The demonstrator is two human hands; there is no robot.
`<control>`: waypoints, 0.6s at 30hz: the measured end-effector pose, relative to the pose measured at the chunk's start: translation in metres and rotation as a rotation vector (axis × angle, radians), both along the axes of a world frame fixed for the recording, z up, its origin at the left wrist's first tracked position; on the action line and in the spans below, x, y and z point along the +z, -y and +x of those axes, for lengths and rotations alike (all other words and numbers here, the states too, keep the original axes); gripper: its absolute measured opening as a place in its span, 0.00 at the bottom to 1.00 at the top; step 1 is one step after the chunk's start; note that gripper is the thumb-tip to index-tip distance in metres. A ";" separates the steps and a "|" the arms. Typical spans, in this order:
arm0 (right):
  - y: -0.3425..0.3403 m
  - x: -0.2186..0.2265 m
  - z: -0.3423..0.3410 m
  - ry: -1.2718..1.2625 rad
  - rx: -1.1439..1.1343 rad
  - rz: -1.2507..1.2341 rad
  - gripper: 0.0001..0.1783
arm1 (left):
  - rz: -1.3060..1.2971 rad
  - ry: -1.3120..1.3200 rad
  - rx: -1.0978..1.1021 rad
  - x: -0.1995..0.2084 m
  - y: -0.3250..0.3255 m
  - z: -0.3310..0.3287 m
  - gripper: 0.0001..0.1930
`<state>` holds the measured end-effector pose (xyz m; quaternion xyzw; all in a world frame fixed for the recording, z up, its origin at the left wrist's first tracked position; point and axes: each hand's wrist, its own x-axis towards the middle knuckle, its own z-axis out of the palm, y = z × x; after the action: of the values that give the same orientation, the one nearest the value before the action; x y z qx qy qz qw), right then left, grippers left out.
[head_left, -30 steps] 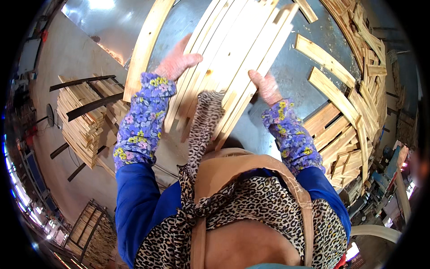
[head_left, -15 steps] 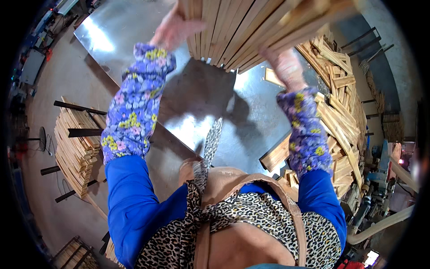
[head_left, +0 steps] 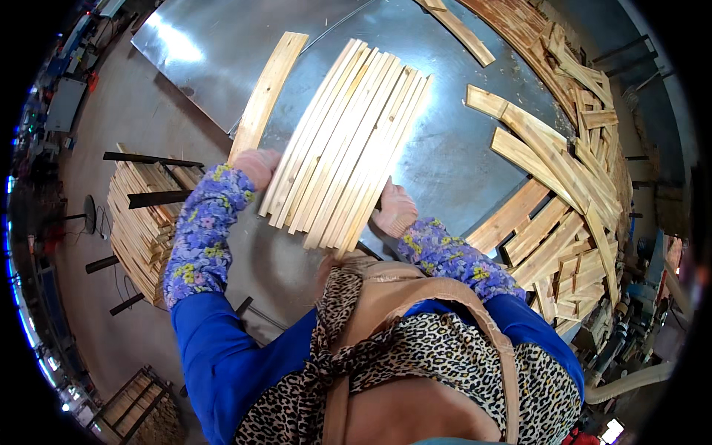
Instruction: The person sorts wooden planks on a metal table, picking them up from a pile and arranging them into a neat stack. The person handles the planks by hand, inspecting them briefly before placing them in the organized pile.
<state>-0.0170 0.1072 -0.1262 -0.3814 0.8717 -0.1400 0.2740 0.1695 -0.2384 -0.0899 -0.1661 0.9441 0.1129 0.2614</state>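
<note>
My L hand (head_left: 259, 167) & R hand (head_left: 394, 209) clasp slat bundle (head_left: 345, 144) btwn them, opp. sides, over metal tbl (head_left: 441, 159); loose plank (head_left: 268, 93) nr L hand.

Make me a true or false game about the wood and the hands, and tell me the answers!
1. The left bare hand is beside the row of narrow pale wooden boards. True.
2. Both hands are left of that row. False: the right bare hand is on its right.
3. The row lies over green cloth. False: it is over a shiny grey metal tabletop.
4. A single long pale wooden board lies left of the row. True.
</note>
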 end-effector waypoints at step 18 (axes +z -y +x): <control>0.180 0.047 -0.247 -0.507 0.131 -0.569 0.30 | -0.225 -0.696 0.493 -0.001 -0.145 -0.046 0.45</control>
<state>-0.2637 -0.0726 -0.0797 -0.5197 0.8118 -0.2598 -0.0585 0.1232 -0.0938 -0.0912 -0.3660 0.9144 0.1175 -0.1267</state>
